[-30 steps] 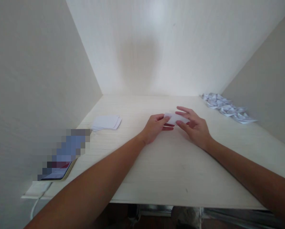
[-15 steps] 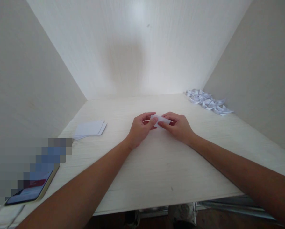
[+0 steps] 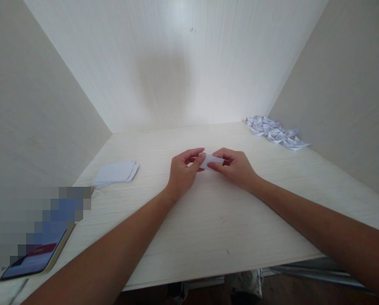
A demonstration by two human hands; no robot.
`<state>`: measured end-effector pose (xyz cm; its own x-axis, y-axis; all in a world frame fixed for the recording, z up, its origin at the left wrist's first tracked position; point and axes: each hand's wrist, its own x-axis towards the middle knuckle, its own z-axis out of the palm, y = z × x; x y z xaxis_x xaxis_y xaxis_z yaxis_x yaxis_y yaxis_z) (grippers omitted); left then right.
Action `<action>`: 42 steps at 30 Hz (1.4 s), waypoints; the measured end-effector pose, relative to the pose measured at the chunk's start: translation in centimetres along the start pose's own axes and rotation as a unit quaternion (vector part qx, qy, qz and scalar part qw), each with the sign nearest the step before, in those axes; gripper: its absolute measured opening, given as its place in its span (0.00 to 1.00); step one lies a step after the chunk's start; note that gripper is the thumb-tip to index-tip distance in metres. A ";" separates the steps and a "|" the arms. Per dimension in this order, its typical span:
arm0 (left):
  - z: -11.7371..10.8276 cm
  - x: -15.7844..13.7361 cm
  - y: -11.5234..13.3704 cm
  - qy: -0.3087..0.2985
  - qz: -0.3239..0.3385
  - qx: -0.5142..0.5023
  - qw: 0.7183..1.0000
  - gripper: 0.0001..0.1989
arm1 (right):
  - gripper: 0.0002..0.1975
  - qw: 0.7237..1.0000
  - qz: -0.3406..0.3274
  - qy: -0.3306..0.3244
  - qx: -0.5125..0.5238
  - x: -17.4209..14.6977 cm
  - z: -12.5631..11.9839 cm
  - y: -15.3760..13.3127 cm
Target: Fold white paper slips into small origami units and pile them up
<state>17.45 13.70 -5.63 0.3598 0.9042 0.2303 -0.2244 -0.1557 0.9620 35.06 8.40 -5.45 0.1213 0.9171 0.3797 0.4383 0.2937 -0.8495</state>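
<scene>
Between my hands is a small folded piece of white paper (image 3: 213, 160), held just over the middle of the table. My left hand (image 3: 185, 169) pinches its left end, thumb on the near face and fingers behind. My right hand (image 3: 235, 166) grips the right end, with the thumb pressed flat on the paper. How the paper is folded on its far side is hidden by my fingers.
A stack of white paper sheets (image 3: 114, 172) lies on the table (image 3: 183, 237) at the left. A phone (image 3: 40, 254), partly blurred out, rests at the front left. Several folded paper shapes (image 3: 275, 132) are heaped at the back right, by the side wall.
The view has shifted slightly, so everything sits a little differently in the picture. Both hands keep hold of the folded paper, with the thumbs hardly moved.
</scene>
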 end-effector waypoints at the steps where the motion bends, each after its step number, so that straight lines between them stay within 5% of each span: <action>1: 0.0 0.0 0.1 0.002 0.005 0.006 1.000 0.19 | 0.12 1.000 -0.001 0.000 0.004 0.0 0.0 0.1; 15: -0.1 0.0 0.1 0.020 0.033 0.023 0.999 0.14 | 0.12 0.993 0.054 0.028 0.098 -0.2 0.2 -0.7; 42: -0.1 0.0 0.2 0.044 0.015 -0.013 0.999 0.18 | 0.16 0.986 0.043 0.067 0.144 0.2 -0.4 -0.8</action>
<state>17.29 13.74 -5.49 0.2721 0.9310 0.2434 -0.2570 -0.1735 0.9507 35.05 8.22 -4.59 0.2721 0.9040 0.3299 0.1528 0.2979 -0.9423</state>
